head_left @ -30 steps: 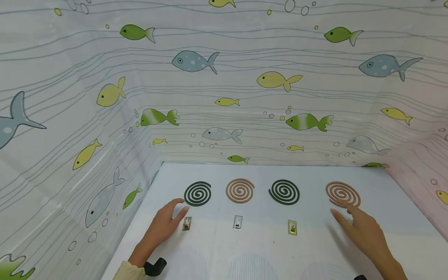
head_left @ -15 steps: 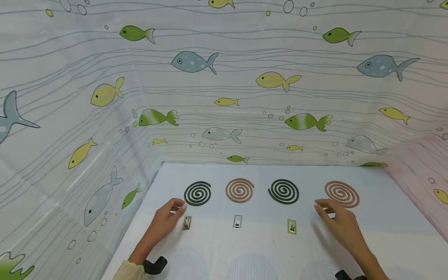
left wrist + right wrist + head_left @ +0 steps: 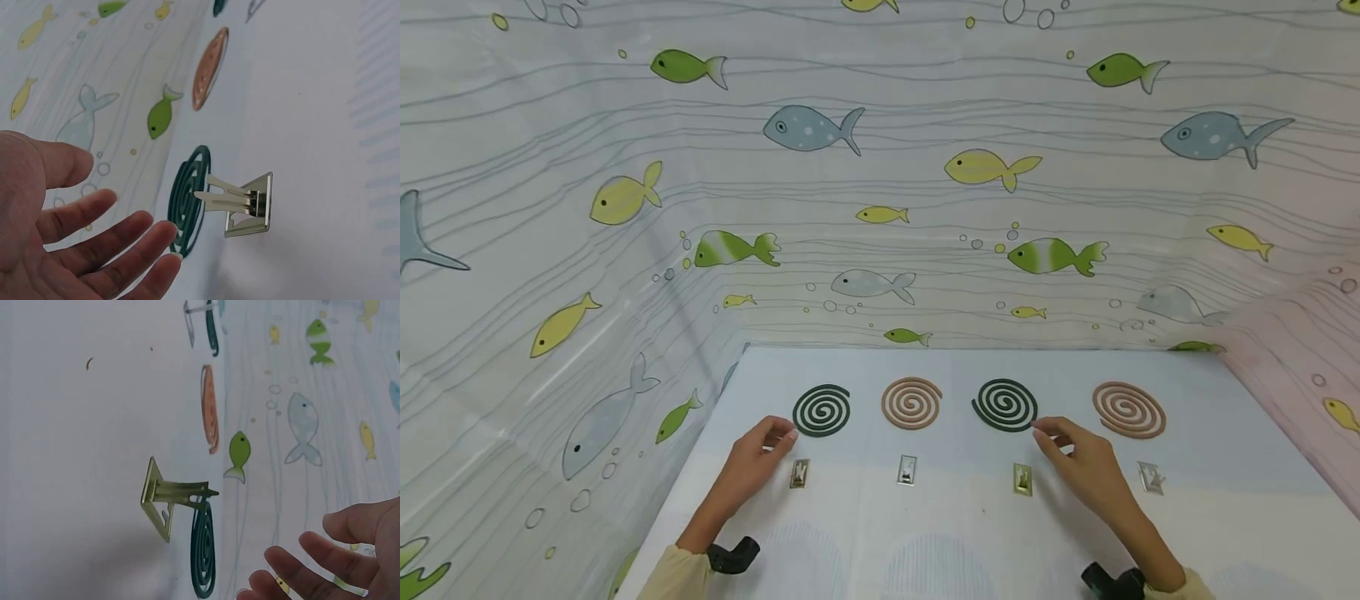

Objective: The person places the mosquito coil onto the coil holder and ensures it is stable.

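Four spiral mosquito coils lie in a row: a left green coil point(image 3: 822, 410), an orange coil point(image 3: 912, 403), another green coil point(image 3: 1004, 405) and a right orange coil point(image 3: 1129, 410). Nearer stand small metal coil stands: a left stand point(image 3: 800, 473), a silver stand point(image 3: 907, 470), a gold stand point(image 3: 1022, 479) and a right silver stand point(image 3: 1151, 478). My left hand point(image 3: 752, 458) has its fingertips beside the left green coil, fingers loosely bent. My right hand point(image 3: 1088, 467) reaches the second green coil's right edge with relaxed fingers. Both wrist views show empty palms; whether fingertips touch the coils is unclear.
The white table point(image 3: 955, 525) bears several dark specks. A fish-patterned wall point(image 3: 925, 242) rises behind it, with side walls to left and right. A black wrist mount point(image 3: 733, 556) is on the left wrist, another black mount point(image 3: 1111, 581) on the right.
My right hand has moved left from the right orange coil to the second green coil, uncovering the right silver stand. The left hand stays nearly in place, thumb nearer the index finger.
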### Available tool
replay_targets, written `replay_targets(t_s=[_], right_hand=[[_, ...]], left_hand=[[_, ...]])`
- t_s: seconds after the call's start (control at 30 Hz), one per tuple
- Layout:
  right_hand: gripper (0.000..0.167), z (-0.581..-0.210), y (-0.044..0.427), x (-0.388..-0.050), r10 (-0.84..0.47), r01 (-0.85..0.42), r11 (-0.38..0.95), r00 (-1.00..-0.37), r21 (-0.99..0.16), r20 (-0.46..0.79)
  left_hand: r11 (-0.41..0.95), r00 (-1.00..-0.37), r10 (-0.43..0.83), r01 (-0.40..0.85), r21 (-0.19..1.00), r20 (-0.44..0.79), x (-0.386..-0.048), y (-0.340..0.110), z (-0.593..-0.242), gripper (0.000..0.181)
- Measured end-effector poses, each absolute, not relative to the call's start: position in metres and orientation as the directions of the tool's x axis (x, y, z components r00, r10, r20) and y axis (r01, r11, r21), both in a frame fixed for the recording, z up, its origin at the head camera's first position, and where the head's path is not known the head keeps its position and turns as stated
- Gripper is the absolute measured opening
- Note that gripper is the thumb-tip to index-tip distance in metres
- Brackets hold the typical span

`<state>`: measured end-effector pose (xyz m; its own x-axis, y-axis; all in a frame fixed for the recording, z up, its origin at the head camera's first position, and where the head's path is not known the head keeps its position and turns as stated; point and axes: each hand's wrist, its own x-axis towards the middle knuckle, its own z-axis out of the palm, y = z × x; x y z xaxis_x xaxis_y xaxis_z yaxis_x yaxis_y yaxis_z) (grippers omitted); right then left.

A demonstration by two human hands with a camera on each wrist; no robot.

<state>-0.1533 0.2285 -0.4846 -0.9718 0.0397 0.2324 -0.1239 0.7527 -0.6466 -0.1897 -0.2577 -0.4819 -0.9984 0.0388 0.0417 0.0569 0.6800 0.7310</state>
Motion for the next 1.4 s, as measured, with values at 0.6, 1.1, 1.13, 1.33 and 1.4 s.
replay_targets(t_s=[0.6, 1.1, 1.13, 1.33, 1.4], right_hand=[[0.02, -0.481, 0.166, -0.171, -0.047, -0.188, 0.615, -0.978, -0.765, 0.203], [0.019, -0.486, 0.116, -0.19, -0.086, -0.163, 0.496, -0.987, -0.853, 0.139], [0.02, -0.487, 0.113, -0.192, -0.097, -0.166, 0.479, -0.986, -0.862, 0.136], [0.024, -0.492, 0.098, -0.201, -0.138, -0.162, 0.387, -0.984, -0.908, 0.116], [0.025, -0.493, 0.093, -0.204, -0.149, -0.146, 0.353, -0.984, -0.924, 0.099]], left_hand=[[0.656, -0.999, 0.025, 0.032, 0.754, 0.021, -0.202, -0.257, -0.481, 0.027], [0.524, -0.999, 0.012, -0.039, 0.851, -0.053, -0.212, -0.262, -0.48, 0.029], [0.507, -0.998, 0.011, -0.049, 0.861, -0.063, -0.213, -0.262, -0.48, 0.031], [0.42, -0.993, 0.023, -0.095, 0.903, -0.116, -0.218, -0.265, -0.481, 0.036], [0.405, -0.992, 0.025, -0.105, 0.908, -0.126, -0.219, -0.265, -0.481, 0.037]])
